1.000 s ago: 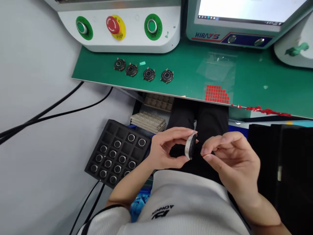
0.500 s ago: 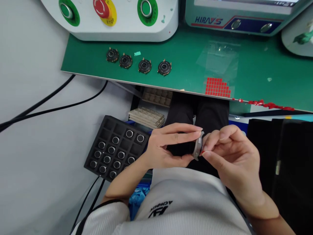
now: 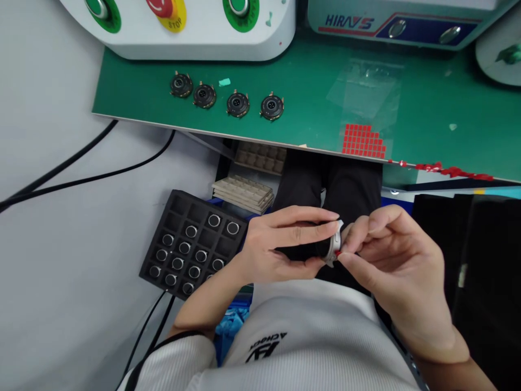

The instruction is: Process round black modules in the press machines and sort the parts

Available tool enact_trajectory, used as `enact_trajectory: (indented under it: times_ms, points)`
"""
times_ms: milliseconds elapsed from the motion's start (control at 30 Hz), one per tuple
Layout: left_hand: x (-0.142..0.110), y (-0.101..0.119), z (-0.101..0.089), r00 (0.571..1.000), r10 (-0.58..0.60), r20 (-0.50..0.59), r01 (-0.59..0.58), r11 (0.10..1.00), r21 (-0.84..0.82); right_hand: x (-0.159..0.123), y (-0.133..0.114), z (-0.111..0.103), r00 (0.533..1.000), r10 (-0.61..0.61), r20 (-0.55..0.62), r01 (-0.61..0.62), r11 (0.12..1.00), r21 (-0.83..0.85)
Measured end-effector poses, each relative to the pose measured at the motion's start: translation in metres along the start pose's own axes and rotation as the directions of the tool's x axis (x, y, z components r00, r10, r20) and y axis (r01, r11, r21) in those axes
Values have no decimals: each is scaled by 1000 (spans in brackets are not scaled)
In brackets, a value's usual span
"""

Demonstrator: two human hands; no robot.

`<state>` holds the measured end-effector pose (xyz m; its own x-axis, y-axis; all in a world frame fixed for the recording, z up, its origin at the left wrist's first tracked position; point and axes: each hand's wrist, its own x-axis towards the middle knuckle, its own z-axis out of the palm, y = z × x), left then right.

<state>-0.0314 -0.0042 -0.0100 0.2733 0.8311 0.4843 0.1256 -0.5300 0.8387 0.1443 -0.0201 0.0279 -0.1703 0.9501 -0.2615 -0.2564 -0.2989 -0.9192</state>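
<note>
Holding a round silver metal casing [image 3: 334,244] edge-on above the lap, clamped between the thumb and fingers of the left hand [image 3: 285,244], with its rim facing the right hand [image 3: 396,266]. Pinching a tiny red piece [image 3: 338,253] between the nearly closed thumb and forefinger of that right hand, right against the casing's rim.

Beneath both hands, black trousers [image 3: 350,179]; across the chest, a white ribbed top [image 3: 309,342]. Just left of the left hand, a black foam tray [image 3: 175,220] with square compartments in a grid, most of them holding small round rings with silver edges. Beyond that tray, stacked beige trays [image 3: 243,194], and further left, black cables [image 3: 77,163] lying on a pale grey surface.

Ahead, along a green work mat [image 3: 427,108], a row of four round black parts with small gold tabs [image 3: 238,104], a sheet of clear plastic film [image 3: 362,89] and a stepped block of small red squares [image 3: 362,141]. Behind the mat, a white machine panel [image 3: 183,46] with green buttons and a red emergency stop button [image 3: 163,8] on a yellow ring.
</note>
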Motion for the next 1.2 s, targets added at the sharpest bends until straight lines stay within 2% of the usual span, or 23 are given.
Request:
enact_trajectory:
  times_ms: [133, 300, 400, 500, 533, 600, 700, 767, 833, 900, 967, 1067, 1200]
  points:
    - [1, -1, -2, 999, 49, -9, -48, 999, 24, 2, -2, -4, 993, 108, 37, -110, 993, 48]
    - [0, -4, -1, 998, 56, -18, -57, 997, -47, 7, 3, -9, 967, 232, 109, -249, 948, 199]
    - [-2, -10, 4, 999, 29, -21, -32, 987, -157, 10, 9, -9, 957, 267, 115, -289, 919, 269]
    - [-6, -17, 9, 996, -90, -1, 84, 927, -365, 11, 17, -8, 951, 285, 117, -308, 905, 294]
    - [-8, -18, 11, 987, -159, 25, 153, 875, -460, 12, 19, -9, 955, 278, 107, -298, 908, 296]
    - [-9, -17, 14, 939, -319, 130, 326, 699, -636, 12, 23, -11, 974, 225, 27, -224, 934, 280]
    - [-10, -8, 18, 812, -462, 356, 543, 376, -751, 10, 24, -18, 980, 21, -196, 9, 988, 152]
    - [-10, -1, 22, 752, -500, 429, 592, 227, -773, 6, 23, -21, 966, -102, -237, 114, 993, 39]
    - [-10, 6, 26, 728, -531, 434, 589, 161, -792, 2, 22, -22, 969, -157, -191, 154, 988, -28]
    - [-10, 13, 29, 722, -550, 419, 584, 161, -795, -3, 21, -21, 969, -191, -154, 184, 981, -58]
    - [-11, 19, 32, 732, -558, 392, 585, 219, -781, -7, 20, -19, 966, -221, -137, 209, 973, -96]
    - [-12, 24, 37, 757, -575, 310, 585, 384, -715, -10, 20, -16, 952, -267, -153, 235, 952, -195]
    - [-15, 22, 46, 851, -510, 124, 480, 660, -578, -10, 25, -13, 932, -322, -167, 281, 931, -232]
